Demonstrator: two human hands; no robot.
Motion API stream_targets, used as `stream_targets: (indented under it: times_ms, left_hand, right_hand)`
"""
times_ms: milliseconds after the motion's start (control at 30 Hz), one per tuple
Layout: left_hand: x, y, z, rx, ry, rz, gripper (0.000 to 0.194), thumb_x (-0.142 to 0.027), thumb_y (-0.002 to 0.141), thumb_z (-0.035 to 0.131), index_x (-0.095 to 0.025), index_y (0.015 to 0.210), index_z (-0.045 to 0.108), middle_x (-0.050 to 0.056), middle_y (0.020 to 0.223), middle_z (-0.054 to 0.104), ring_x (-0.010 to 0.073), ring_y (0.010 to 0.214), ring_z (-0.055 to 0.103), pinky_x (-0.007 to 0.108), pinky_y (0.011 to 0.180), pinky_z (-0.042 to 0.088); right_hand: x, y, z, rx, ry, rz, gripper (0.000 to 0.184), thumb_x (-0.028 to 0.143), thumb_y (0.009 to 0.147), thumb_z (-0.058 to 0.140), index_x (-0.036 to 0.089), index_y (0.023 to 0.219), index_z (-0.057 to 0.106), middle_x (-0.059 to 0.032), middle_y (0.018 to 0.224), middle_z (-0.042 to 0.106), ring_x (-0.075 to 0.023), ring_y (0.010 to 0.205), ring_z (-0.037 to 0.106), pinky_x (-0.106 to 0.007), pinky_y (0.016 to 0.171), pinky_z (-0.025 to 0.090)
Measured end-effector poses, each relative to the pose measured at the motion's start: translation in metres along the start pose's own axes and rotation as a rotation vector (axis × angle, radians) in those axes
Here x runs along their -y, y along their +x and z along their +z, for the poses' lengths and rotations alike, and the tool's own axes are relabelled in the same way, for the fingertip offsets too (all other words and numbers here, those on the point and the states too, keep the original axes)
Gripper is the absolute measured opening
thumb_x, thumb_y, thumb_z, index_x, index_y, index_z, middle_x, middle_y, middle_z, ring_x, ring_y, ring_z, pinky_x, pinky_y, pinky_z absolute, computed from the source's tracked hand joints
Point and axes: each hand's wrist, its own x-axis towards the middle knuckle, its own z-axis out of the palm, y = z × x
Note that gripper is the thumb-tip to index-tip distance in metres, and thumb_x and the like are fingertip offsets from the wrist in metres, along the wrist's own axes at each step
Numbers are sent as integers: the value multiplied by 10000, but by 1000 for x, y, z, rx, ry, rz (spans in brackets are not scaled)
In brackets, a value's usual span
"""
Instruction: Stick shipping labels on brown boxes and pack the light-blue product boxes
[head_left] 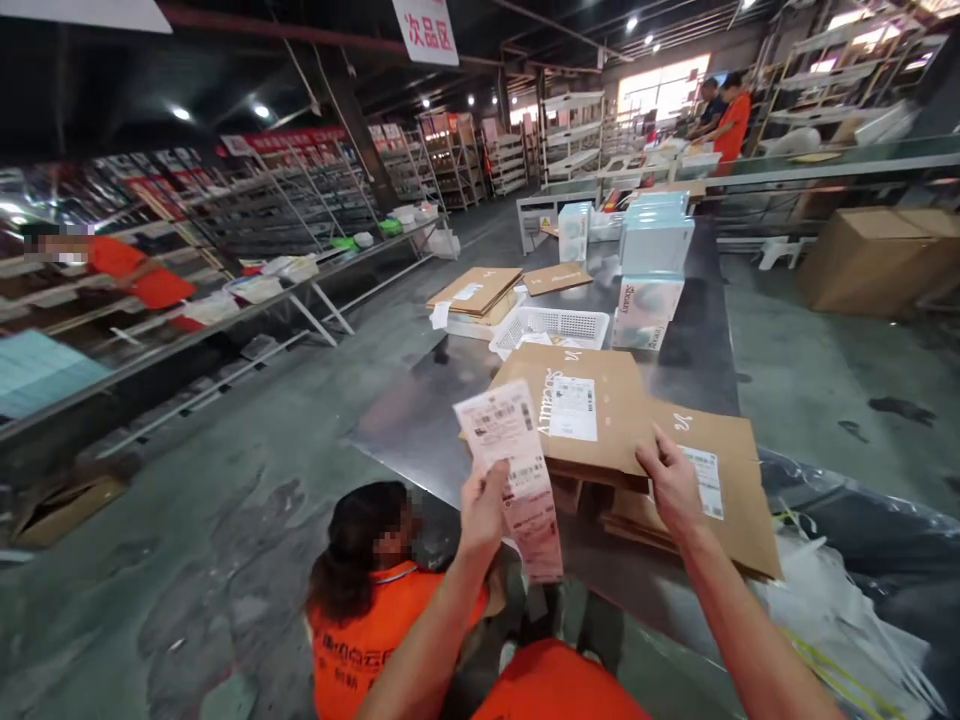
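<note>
My left hand [484, 510] is closed on a strip of printed shipping labels [517, 470], held upright over the near end of a dark metal table [420, 410]. My right hand [671, 480] grips the near edge of a brown cardboard mailer [600, 385] that bears a white label. That mailer lies on top of other flat mailers [731, 500] stacked on the table.
A white plastic basket [551, 328], stacked pale boxes [654, 245] and more cardboard packs [476, 290] sit farther along the table. A person in an orange vest [367, 620] crouches below left. Shelving lines the left side; brown cartons [877, 255] and clear plastic bags [847, 600] are right.
</note>
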Motion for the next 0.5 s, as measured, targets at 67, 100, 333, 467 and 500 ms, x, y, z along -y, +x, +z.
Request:
stream_targets:
  times_ms: [67,100,333,467,500]
  left_hand:
    - [-6,17,-10,-100,-69,-8,413,-517,662,790,-169,867,702,36,858,753,180,783,689,293,751,527]
    - [-10,27,-16,-133,-99,-4,398,-494,640,808,-171,838,686,22,825,747,164,747,683,279,731,524]
    - [-33,76,-57,-295,-361,-96,242,-263,674,801,-161,838,654,28,788,743,170,734,709,334,816,558]
    - [-45,88,-76,-292,-456,-50,233,-221,670,804,-155,837,656,26,784,753,163,718,712,327,824,570]
    - [-47,90,-79,-287,-469,-36,241,-226,666,808,-154,839,657,26,786,754,165,723,714,330,828,571]
  right_hand:
    - [4,0,21,93,-37,-15,700,544,833,602,236,1449,471,-79,1410,570,-302,1296,529,-465,1103,434]
    - [7,0,32,147,-76,-33,722,557,843,584,237,1473,434,-84,1434,547,-299,1314,511,-454,1108,431]
    - [26,5,84,282,-768,-337,1093,655,746,634,59,1554,201,-255,1344,557,-429,1228,539,-577,1008,447]
    - [37,10,91,398,-929,-562,855,650,791,591,124,1451,449,-215,1281,620,-442,1233,530,-570,964,473]
    - [41,13,91,426,-924,-610,758,631,803,581,147,1384,529,-200,1271,630,-432,1239,529,-559,963,480]
